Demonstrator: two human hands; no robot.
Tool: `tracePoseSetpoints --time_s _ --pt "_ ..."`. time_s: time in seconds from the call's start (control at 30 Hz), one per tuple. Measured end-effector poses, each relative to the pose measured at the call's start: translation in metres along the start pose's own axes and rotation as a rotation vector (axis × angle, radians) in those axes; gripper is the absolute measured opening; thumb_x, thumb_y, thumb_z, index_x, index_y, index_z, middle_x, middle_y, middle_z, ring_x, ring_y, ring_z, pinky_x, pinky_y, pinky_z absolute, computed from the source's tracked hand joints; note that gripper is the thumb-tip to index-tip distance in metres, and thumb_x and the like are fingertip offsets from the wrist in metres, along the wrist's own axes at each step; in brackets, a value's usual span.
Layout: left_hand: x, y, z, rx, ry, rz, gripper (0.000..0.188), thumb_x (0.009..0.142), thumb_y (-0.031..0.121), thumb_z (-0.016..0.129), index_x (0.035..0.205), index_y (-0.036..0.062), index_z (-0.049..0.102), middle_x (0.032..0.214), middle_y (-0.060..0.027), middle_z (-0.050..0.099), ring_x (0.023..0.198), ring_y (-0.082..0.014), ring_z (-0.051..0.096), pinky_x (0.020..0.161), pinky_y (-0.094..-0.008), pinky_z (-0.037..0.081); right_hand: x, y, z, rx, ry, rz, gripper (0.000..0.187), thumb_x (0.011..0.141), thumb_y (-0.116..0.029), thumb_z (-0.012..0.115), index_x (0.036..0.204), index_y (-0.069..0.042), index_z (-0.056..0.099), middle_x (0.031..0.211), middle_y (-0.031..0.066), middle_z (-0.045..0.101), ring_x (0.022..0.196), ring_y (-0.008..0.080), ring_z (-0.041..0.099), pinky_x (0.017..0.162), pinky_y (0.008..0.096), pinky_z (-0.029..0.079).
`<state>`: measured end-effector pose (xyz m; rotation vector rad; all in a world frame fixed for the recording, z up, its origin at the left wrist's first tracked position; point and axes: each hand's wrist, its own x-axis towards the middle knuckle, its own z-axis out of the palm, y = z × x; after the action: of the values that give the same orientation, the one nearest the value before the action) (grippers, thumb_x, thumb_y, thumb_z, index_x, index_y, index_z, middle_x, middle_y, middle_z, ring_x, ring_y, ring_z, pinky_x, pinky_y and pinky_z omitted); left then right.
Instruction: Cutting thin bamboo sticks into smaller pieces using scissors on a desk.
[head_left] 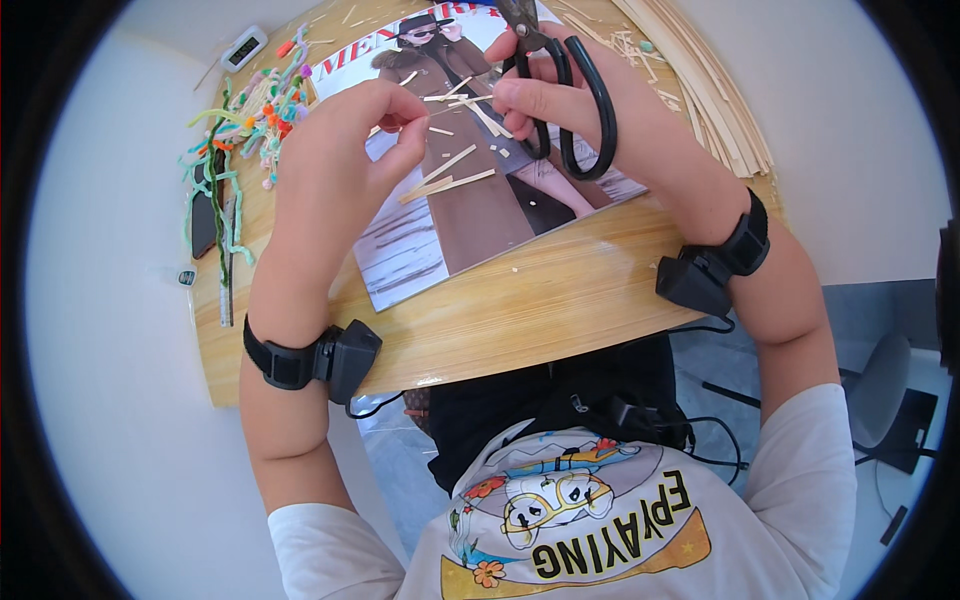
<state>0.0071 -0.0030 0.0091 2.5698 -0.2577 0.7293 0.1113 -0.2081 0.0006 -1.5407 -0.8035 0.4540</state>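
Observation:
My right hand [570,95] is closed around a pair of scissors [590,110] with black looped handles, whose blades point toward the far edge and run out of the picture. My left hand [345,150] is closed in a pinch over the magazine, thumb against forefinger. A thin pale wooden strip [455,108] appears to run from that pinch toward the fingertips of my right hand. Beneath both hands lies a magazine [480,225] with a person in a long brown coat on its cover. Short cut wooden strips [447,186] and small chips are scattered over it.
Long thin wooden strips [715,90] lie stacked along the table's right side. On the left are colourful fuzzy pipe cleaners [265,110], a dark phone [205,215], a metal ruler [227,290] and a small white digital clock [243,48]. The wooden table's [520,320] near edge curves before me.

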Motion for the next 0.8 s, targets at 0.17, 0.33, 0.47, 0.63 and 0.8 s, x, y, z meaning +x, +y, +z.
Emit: tracePoseSetpoints --time_s 0.17,0.33,0.47,0.63,0.8 --pt "0.000 0.008 -0.002 0.046 0.036 0.193 0.012 0.076 0.004 0.072 0.085 0.0068 0.064 0.076 -0.0054 0.065 0.073 -0.0203 0.065 0.064 -0.0322 0.051 -0.003 0.003 0.005 0.103 -0.001 0.030 0.031 0.089 -0.015 0.064 0.115 -0.002 0.054 0.083 0.0033 0.062 0.074 0.0099 0.060 0.068 0.0232 0.048" --pt "-0.001 0.011 0.002 -0.036 -0.021 0.119 0.012 0.079 0.005 0.073 0.089 0.0060 0.068 0.079 -0.0059 0.067 0.073 -0.0187 0.065 0.066 -0.0293 0.051 0.001 0.008 0.001 0.087 -0.004 -0.010 0.028 0.089 -0.012 0.063 0.114 -0.002 0.054 0.083 0.0026 0.061 0.073 0.0099 0.059 0.068 0.0230 0.048" --pt "-0.005 0.012 0.009 -0.254 -0.065 -0.094 0.013 0.082 0.007 0.073 0.095 0.0037 0.070 0.082 -0.0072 0.068 0.072 -0.0161 0.064 0.068 -0.0276 0.051 0.001 0.008 0.005 0.055 -0.021 -0.060 0.027 0.088 -0.011 0.063 0.112 -0.001 0.054 0.081 0.0033 0.060 0.072 0.0109 0.059 0.068 0.0237 0.050" --pt "-0.004 0.010 0.005 -0.309 -0.076 -0.198 0.016 0.086 0.012 0.072 0.096 0.0001 0.071 0.081 -0.0052 0.068 0.073 -0.0117 0.061 0.069 -0.0255 0.050 0.004 0.008 -0.001 0.167 -0.049 -0.106 0.028 0.087 -0.010 0.064 0.111 -0.001 0.055 0.081 0.0047 0.061 0.071 0.0115 0.059 0.068 0.0241 0.051" --pt "-0.003 0.008 0.004 -0.343 -0.100 -0.261 0.017 0.088 0.015 0.071 0.095 -0.0003 0.070 0.079 -0.0027 0.067 0.073 -0.0096 0.060 0.069 -0.0245 0.049 0.006 0.010 -0.003 0.113 -0.066 -0.093 0.028 0.087 -0.010 0.063 0.112 -0.001 0.054 0.082 0.0052 0.061 0.072 0.0114 0.060 0.068 0.0250 0.051"
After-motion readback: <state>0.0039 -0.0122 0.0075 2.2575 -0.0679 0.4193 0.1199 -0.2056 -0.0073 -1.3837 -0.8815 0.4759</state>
